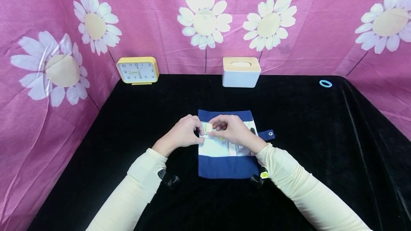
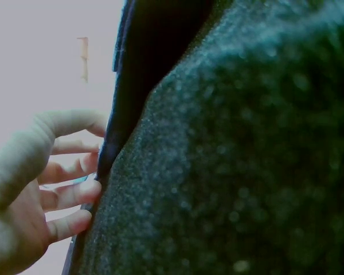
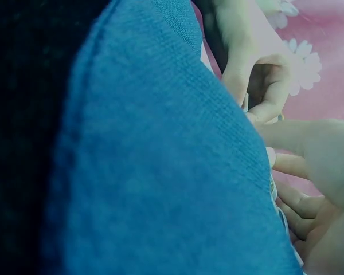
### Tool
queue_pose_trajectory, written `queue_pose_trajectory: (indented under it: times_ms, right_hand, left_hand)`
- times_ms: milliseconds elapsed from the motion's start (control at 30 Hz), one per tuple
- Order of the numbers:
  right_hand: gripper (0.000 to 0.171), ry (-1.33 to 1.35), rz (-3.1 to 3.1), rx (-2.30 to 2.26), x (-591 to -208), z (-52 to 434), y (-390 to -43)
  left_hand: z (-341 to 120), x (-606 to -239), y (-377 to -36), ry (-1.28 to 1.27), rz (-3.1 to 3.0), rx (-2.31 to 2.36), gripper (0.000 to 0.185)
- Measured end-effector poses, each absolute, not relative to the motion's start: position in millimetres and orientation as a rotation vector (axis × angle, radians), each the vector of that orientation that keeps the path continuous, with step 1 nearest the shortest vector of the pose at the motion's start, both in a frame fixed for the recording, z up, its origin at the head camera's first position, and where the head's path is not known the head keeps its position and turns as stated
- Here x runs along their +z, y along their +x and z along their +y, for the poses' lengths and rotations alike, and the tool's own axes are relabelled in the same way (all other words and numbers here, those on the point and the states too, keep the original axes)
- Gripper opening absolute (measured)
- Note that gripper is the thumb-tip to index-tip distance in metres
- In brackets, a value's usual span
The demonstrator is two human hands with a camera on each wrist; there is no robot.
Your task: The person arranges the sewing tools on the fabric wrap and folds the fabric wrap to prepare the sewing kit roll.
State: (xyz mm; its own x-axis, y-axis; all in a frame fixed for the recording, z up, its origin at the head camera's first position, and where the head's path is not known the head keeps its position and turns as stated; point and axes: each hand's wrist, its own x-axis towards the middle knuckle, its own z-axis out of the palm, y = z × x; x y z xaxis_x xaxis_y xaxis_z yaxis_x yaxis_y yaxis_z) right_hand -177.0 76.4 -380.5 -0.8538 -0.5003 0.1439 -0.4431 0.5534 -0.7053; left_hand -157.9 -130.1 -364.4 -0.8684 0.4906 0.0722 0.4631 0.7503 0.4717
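Observation:
An unfolded cloth pouch [image 1: 224, 167], navy at both ends and white between, lies on the black cloth. At its left edge my left hand [image 1: 183, 132] pinches the white fabric between thumb and fingers; in the left wrist view its other fingers [image 2: 66, 197] rest along the pouch's side. My right hand [image 1: 233, 130] reaches over the white middle and pinches a small pale-yellow and white piece [image 1: 209, 128] close to the left fingertips. Under the right hand, a yellow bit and a white band [image 1: 232, 149] show on the pouch; the palm hides the rest.
A navy strap [image 1: 267, 134] with a metal snap sticks out right of the pouch. Farther back stand a yellow clock [image 1: 137, 70] and a white tissue box [image 1: 241, 77] with a wooden lid. A light-blue ring [image 1: 325, 82] lies at the back right. Pink flowered fabric hangs behind.

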Motion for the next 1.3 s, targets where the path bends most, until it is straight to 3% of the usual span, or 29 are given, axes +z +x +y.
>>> queue_pose_trajectory:
  times_ms: [833, 1300]
  right_hand:
    - [0.022, -0.779, 2.689, -1.184, -380.5, 75.0, -177.9]
    - [0.020, -0.793, 2.688, -1.234, -381.8, 77.3, -178.8]
  left_hand:
    - [-130.2, -363.7, -158.1, 0.775, 2.899, 0.788, 0.008]
    - [-129.9, -365.5, -158.4, 0.896, 2.915, 0.920, 0.009]
